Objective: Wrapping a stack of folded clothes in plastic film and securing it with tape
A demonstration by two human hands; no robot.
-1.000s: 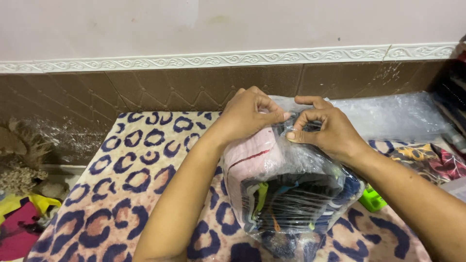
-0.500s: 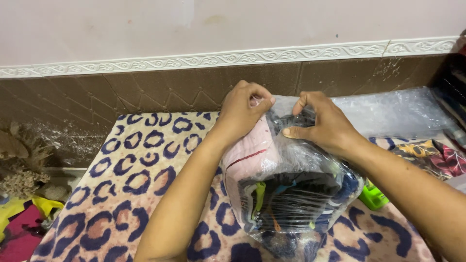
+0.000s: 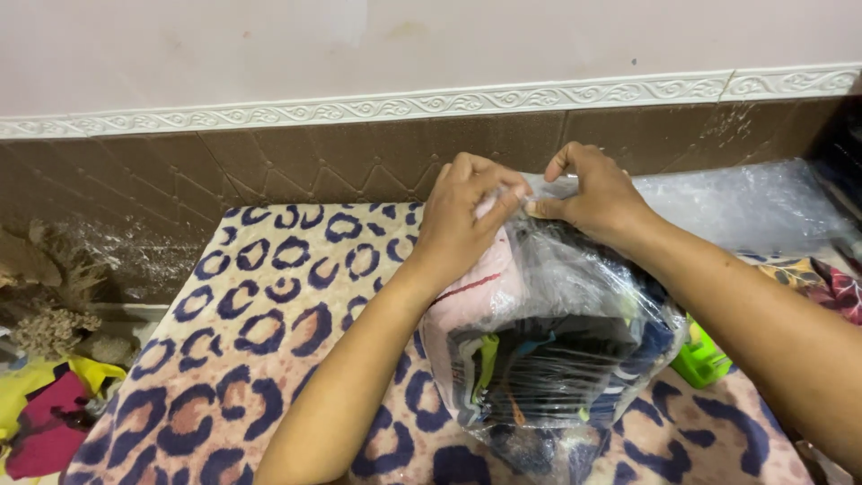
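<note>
A clear plastic bag (image 3: 548, 359) stuffed with folded clothes, pink, black and striped, rests on a leopard-print blanket (image 3: 260, 323). My left hand (image 3: 462, 216) pinches the bag's gathered top edge from the left. My right hand (image 3: 593, 193) pinches the same edge from the right, fingertips almost touching the left hand's. Both forearms reach in from the lower part of the view.
A brown tiled wall (image 3: 305, 162) with a white patterned border runs behind the blanket. Another clear plastic sheet (image 3: 745, 207) lies at the back right. A bright green object (image 3: 700, 359) sits beside the bag. Colourful cloths (image 3: 45, 413) and dried plants (image 3: 45, 305) lie at the left.
Both hands have drawn closer together at the bag's top, bunching the plastic tighter. The bag itself has stayed in place on the blanket.
</note>
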